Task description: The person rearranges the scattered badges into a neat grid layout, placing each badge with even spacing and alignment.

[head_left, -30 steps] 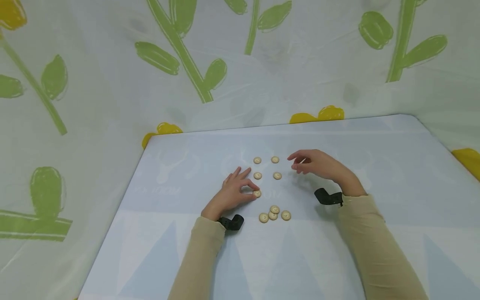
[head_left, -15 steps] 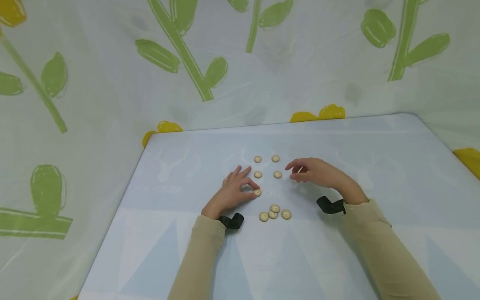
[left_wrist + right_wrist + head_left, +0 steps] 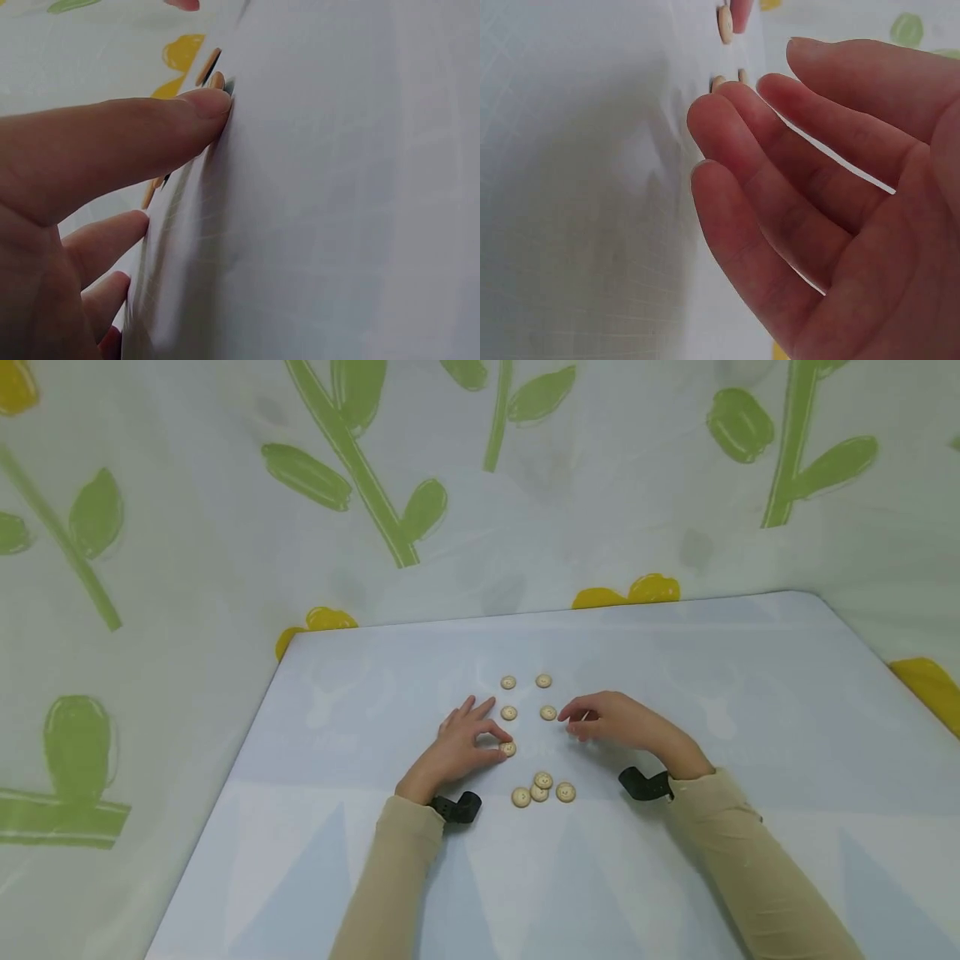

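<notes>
My left hand (image 3: 461, 747) pinches a beige round button (image 3: 507, 749) between thumb and index finger, low at the table, with its other fingers spread away. In the left wrist view the thumb (image 3: 161, 124) hides most of what it holds. My right hand (image 3: 618, 720) hovers over the table with loosely bent fingers and holds nothing. Its fingertips come close to the right side of another button (image 3: 548, 713). The right wrist view shows the bare palm (image 3: 889, 247), with a button (image 3: 725, 24) beyond the fingers.
Two more buttons lie farther back, one left (image 3: 508, 682) and one right (image 3: 543, 681). Another button (image 3: 509, 713) sits just past the left fingers. Nearer the person is a loose group of several buttons (image 3: 539, 792), one overlapping another. A leaf-patterned curtain (image 3: 525, 543) backs the table (image 3: 360, 693).
My right hand has moved down and left, its fingertips now close to the nearer right button. The left hand keeps its pinch in the same spot. The head view has shifted slightly.
</notes>
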`<state>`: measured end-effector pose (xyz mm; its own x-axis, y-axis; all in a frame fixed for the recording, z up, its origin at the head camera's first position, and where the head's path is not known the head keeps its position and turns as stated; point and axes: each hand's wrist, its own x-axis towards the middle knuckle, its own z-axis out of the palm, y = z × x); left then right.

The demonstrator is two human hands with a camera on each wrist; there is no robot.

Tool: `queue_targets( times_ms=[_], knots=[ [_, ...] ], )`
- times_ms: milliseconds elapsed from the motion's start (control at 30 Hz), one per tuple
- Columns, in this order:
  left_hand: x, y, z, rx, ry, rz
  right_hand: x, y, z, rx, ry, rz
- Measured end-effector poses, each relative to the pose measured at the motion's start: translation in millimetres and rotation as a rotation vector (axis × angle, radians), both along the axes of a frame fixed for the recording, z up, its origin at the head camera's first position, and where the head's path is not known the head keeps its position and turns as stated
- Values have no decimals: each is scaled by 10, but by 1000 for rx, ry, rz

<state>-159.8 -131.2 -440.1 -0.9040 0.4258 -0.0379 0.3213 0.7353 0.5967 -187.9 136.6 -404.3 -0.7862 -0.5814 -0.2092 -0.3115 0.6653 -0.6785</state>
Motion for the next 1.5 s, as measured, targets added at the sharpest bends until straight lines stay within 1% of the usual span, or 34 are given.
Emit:
queue_targets(
  times_ms=[100, 233, 500, 667, 800, 1000, 1200, 1367, 1500],
  knots=[
    [20, -4, -5, -1, 1, 14, -1, -31, -37, 33, 6, 27],
    [22, -6, -5, -10, 5, 15, 17, -88, -62, 69, 2, 79],
    [1, 2, -25, -17, 11, 15, 105, -222, -81, 109, 10, 153],
    [-2, 6, -21, -14, 13, 14, 178, -284, -54, 94, 30, 248],
    [-3, 8, -5, -16, 13, 9, 222, -331, -45, 93, 35, 292],
    [5, 1, -25, -3, 12, 3, 275, -397, -76, 108, 58, 313],
    [15, -4, -39, -2, 7, -4, 341, -450, -57, 147, 80, 307],
    [14, 0, -19, 4, 12, 0, 371, -490, -25, 166, 57, 289],
    [13, 2, 4, 2, 9, 3, 364, -490, -17, 149, 23, 293]
  ],
)
